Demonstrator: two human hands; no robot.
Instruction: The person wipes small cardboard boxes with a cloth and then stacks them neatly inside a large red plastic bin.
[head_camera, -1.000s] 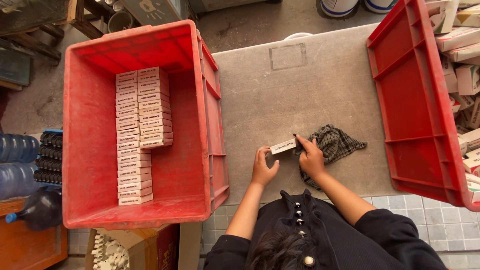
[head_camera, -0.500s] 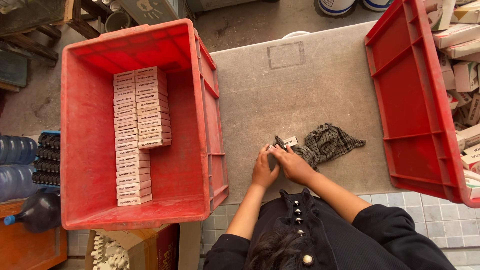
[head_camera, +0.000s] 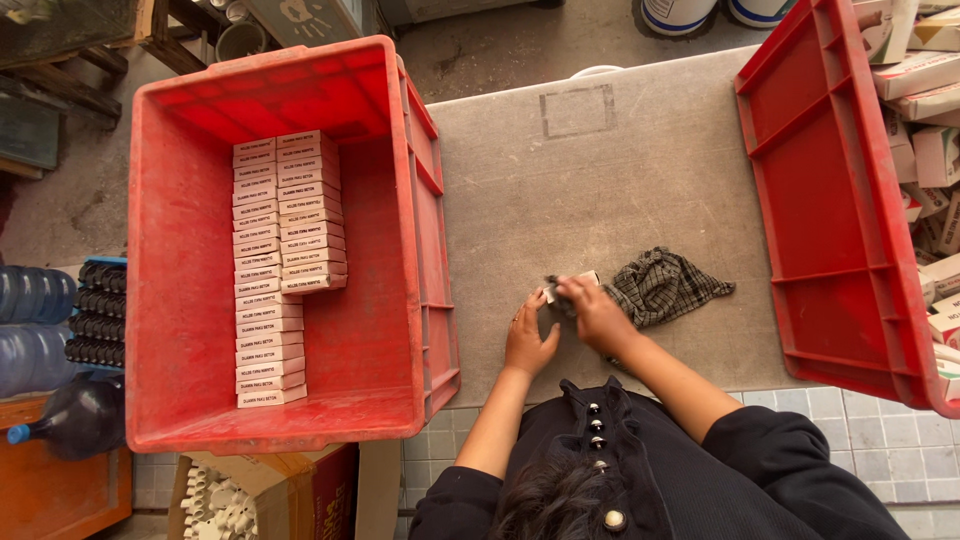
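Now, your grey table (head_camera: 600, 190) carries everything; a red crate (head_camera: 290, 250) sits at its left with two rows of small pale boxes (head_camera: 280, 260) stacked on edge, and a second red crate (head_camera: 830, 200) at the right is cut off by the frame, with loose cartons (head_camera: 925, 110) piled beyond its wall; between them, near your edge, lies a checked rag (head_camera: 665, 285); just left of the rag is the one small box (head_camera: 570, 288) you are working on, flat on the table.

Your right hand (head_camera: 598, 318) is closed over that box from above, covering most of it; your left hand (head_camera: 530, 335) is narrow, fingers curled against the box's left end, steadying it.

As I judge it, the grip is the weak point; with the box pinned only at its ends it could skid on the smooth table or crush at a corner if you press hard; the rag touches your right hand's side, so a fold could catch under the box and drag along; the stacked rows in the left crate lean on each other, and a careless drop there could tip them.

Hidden from me: most of the box's faces, your right fingertips, the right crate's contents, and whatever lies under the rag.
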